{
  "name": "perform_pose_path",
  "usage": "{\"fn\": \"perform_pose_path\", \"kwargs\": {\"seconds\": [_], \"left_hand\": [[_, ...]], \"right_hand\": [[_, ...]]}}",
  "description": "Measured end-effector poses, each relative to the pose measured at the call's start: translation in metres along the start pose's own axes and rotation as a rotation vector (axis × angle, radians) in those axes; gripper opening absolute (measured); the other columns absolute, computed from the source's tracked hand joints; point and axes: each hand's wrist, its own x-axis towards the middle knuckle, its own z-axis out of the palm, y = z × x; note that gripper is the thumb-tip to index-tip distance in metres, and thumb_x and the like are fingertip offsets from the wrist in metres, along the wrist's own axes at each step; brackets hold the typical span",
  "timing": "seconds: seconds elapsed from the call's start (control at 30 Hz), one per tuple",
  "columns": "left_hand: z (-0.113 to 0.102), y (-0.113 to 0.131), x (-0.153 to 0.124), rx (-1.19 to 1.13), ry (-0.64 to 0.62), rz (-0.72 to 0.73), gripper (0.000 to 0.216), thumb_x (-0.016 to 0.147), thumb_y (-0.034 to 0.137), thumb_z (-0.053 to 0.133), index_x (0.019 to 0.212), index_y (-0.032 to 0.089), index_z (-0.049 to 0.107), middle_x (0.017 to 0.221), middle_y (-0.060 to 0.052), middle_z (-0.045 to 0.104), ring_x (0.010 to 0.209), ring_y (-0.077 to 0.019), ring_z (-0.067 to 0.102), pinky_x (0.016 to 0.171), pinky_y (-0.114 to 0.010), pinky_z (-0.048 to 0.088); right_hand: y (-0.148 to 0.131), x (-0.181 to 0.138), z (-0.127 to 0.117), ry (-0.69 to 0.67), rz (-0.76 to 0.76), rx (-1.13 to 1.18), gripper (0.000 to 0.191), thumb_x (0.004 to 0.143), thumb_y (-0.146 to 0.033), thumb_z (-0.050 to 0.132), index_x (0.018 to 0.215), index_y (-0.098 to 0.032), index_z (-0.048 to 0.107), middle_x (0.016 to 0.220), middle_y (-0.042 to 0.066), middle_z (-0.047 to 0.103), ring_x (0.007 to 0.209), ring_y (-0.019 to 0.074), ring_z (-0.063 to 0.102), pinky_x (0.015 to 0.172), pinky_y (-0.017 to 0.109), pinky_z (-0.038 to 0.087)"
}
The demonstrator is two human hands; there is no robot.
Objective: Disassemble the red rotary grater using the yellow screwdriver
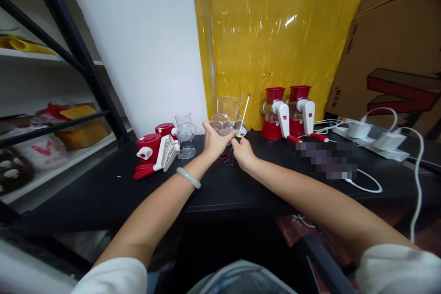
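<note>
A clear plastic grinder body (229,105) is held up over the black table by my left hand (216,140), whose fingers wrap round its lower part. My right hand (244,150) is closed round the handle of a screwdriver (245,115), and its metal shaft points up beside the clear body. The two hands meet at the thumbs. Below them lie a small red and black part (224,158) and a dark handle-like piece (232,157), both partly hidden. Left of my hands stands another clear grinder body (186,135).
Red grinder bases (150,144) and white cranks with red handles (166,154) lie at the left. Two assembled red and white grinders (274,115) stand at the right rear. Farther right are a power strip (389,150), white cables and a blurred-out object (327,158).
</note>
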Motion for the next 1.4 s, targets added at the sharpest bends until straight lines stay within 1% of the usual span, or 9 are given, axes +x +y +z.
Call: {"fn": "perform_pose_path", "kwargs": {"seconds": [0.07, 0.2, 0.33, 0.43, 0.6, 0.8, 1.0, 1.27, 1.4], "left_hand": [[-0.006, -0.004, 0.005, 0.011, 0.043, -0.023, 0.077, 0.055, 0.044, 0.093, 0.103, 0.025, 0.036, 0.108, -0.009, 0.064, 0.108, -0.0300, 0.066, 0.099, -0.044, 0.048], [-0.016, -0.010, 0.017, -0.054, 0.195, -0.056, 0.075, 0.059, 0.048, 0.091, 0.106, 0.024, 0.037, 0.110, -0.010, 0.065, 0.113, -0.0311, 0.066, 0.101, -0.045, 0.048], [-0.017, -0.010, 0.013, -0.227, 0.082, -0.038, 0.071, 0.063, 0.046, 0.089, 0.107, 0.025, 0.038, 0.108, -0.008, 0.068, 0.106, -0.0263, 0.069, 0.099, -0.043, 0.051], [-0.015, -0.008, 0.007, -0.313, 0.025, -0.029, 0.069, 0.063, 0.042, 0.090, 0.107, 0.025, 0.040, 0.107, -0.006, 0.070, 0.103, -0.0234, 0.070, 0.099, -0.041, 0.052], [-0.014, -0.010, 0.009, -0.414, 0.078, -0.120, 0.059, 0.067, 0.041, 0.088, 0.101, 0.023, 0.043, 0.102, -0.005, 0.070, 0.101, -0.0220, 0.071, 0.096, -0.040, 0.054], [-0.015, -0.004, 0.009, -0.509, 0.092, -0.233, 0.054, 0.069, 0.041, 0.086, 0.103, 0.022, 0.049, 0.115, -0.008, 0.069, 0.108, -0.0234, 0.069, 0.094, -0.042, 0.057], [-0.019, 0.009, 0.006, -0.576, -0.011, -0.336, 0.049, 0.072, 0.051, 0.080, 0.105, 0.020, 0.060, 0.108, -0.009, 0.073, 0.101, -0.0274, 0.072, 0.081, -0.044, 0.061], [-0.021, 0.009, 0.007, -0.637, -0.150, -0.454, 0.052, 0.077, 0.060, 0.071, 0.107, 0.018, 0.068, 0.114, -0.012, 0.074, 0.103, -0.0260, 0.071, 0.082, -0.039, 0.060], [-0.023, 0.008, 0.008, -0.651, -0.200, -0.486, 0.054, 0.078, 0.063, 0.070, 0.111, 0.020, 0.068, 0.118, -0.012, 0.073, 0.107, -0.0281, 0.071, 0.085, -0.044, 0.060]], "right_hand": [[0.000, 0.006, -0.004, 0.005, 0.016, -0.009, 0.039, 0.080, -0.036, 0.055, 0.109, -0.014, 0.071, 0.103, 0.010, 0.075, 0.103, 0.0263, 0.069, 0.096, 0.043, 0.052], [-0.004, 0.018, -0.009, 0.014, -0.016, 0.098, 0.045, 0.082, -0.039, 0.060, 0.120, -0.016, 0.068, 0.124, 0.012, 0.070, 0.119, 0.0250, 0.064, 0.099, 0.043, 0.054], [-0.004, 0.007, -0.002, -0.157, -0.066, 0.222, 0.047, 0.081, -0.046, 0.067, 0.121, -0.021, 0.069, 0.130, 0.010, 0.067, 0.118, 0.0253, 0.066, 0.095, 0.044, 0.059], [0.000, -0.006, 0.001, -0.195, -0.121, 0.236, 0.050, 0.081, -0.051, 0.069, 0.122, -0.022, 0.069, 0.127, 0.010, 0.069, 0.120, 0.0272, 0.066, 0.097, 0.048, 0.059], [0.005, -0.009, -0.007, -0.162, -0.211, 0.137, 0.046, 0.084, -0.053, 0.066, 0.116, -0.020, 0.071, 0.122, 0.011, 0.072, 0.118, 0.0275, 0.067, 0.098, 0.048, 0.058], [0.003, -0.013, -0.007, -0.189, -0.308, 0.062, 0.042, 0.091, -0.046, 0.061, 0.122, -0.020, 0.069, 0.125, 0.011, 0.071, 0.120, 0.0265, 0.066, 0.103, 0.049, 0.054], [-0.005, -0.016, -0.009, -0.199, -0.373, 0.004, 0.039, 0.091, -0.040, 0.061, 0.124, -0.022, 0.070, 0.128, 0.009, 0.070, 0.122, 0.0255, 0.065, 0.105, 0.048, 0.053], [-0.013, -0.018, -0.011, -0.188, -0.490, -0.060, 0.040, 0.092, -0.033, 0.057, 0.129, -0.024, 0.069, 0.130, 0.011, 0.067, 0.117, 0.0239, 0.066, 0.107, 0.046, 0.051], [-0.013, -0.017, -0.012, -0.185, -0.544, -0.127, 0.041, 0.091, -0.031, 0.057, 0.131, -0.025, 0.068, 0.131, 0.011, 0.066, 0.122, 0.0239, 0.063, 0.111, 0.045, 0.046]]}}
